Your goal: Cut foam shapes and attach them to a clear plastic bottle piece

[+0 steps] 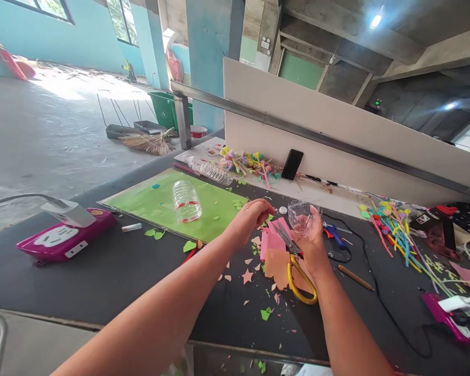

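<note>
My right hand (312, 241) is closed around a clear cut-off plastic bottle part (301, 215), held just above the dark table. My left hand (249, 221) hovers beside it with fingers curled in a pinch; what they hold is hidden. Under both hands lie pink and peach foam sheets (274, 251) and yellow-handled scissors (297, 271). The bottom half of a clear bottle (186, 201) stands on a green sheet (156, 201) to the left.
A pink power strip (62, 237) with a white adapter sits at the left. A blue glue gun (335, 235), a pencil (355, 277), coloured pipe-cleaner crafts (395, 230), a black phone (292, 164) and a whole bottle (211, 170) lie around. Foam scraps litter the table.
</note>
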{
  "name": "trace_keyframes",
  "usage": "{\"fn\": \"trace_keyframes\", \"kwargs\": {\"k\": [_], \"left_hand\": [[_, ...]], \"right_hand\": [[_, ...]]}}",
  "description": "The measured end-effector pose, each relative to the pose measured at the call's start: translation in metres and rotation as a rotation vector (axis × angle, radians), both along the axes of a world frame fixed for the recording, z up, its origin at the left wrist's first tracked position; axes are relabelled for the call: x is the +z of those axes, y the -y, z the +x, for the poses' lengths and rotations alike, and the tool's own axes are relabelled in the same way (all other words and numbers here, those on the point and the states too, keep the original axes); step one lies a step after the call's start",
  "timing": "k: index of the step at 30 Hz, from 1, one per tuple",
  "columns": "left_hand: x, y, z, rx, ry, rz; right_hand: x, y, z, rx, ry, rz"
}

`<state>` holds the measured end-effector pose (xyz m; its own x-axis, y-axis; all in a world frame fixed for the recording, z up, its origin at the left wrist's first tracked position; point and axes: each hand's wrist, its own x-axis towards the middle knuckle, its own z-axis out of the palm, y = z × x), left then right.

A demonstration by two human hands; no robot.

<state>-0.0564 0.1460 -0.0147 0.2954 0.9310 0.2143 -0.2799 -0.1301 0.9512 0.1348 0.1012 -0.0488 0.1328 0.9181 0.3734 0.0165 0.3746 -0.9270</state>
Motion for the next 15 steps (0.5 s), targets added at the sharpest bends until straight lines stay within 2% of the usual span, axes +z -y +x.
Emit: {"fn": "trace_keyframes", "kwargs": {"k": [7,11,15], "left_hand": [[0.008,0.007,0.003,-0.053,-0.195,-0.08],[0.006,0.006,0.008,-0.093,-0.118,-0.131],[-0.004,-0.002,0.012,-0.125,-0.021,-0.218]], "right_hand": [[0.0,-0.001,0.002,0.018,0.007,0.014],[0.001,-0.004,0.003,0.006,-0.018,-0.004],[-0.001,-0.008,0.006,0.045,-0.089,0.017]]}}
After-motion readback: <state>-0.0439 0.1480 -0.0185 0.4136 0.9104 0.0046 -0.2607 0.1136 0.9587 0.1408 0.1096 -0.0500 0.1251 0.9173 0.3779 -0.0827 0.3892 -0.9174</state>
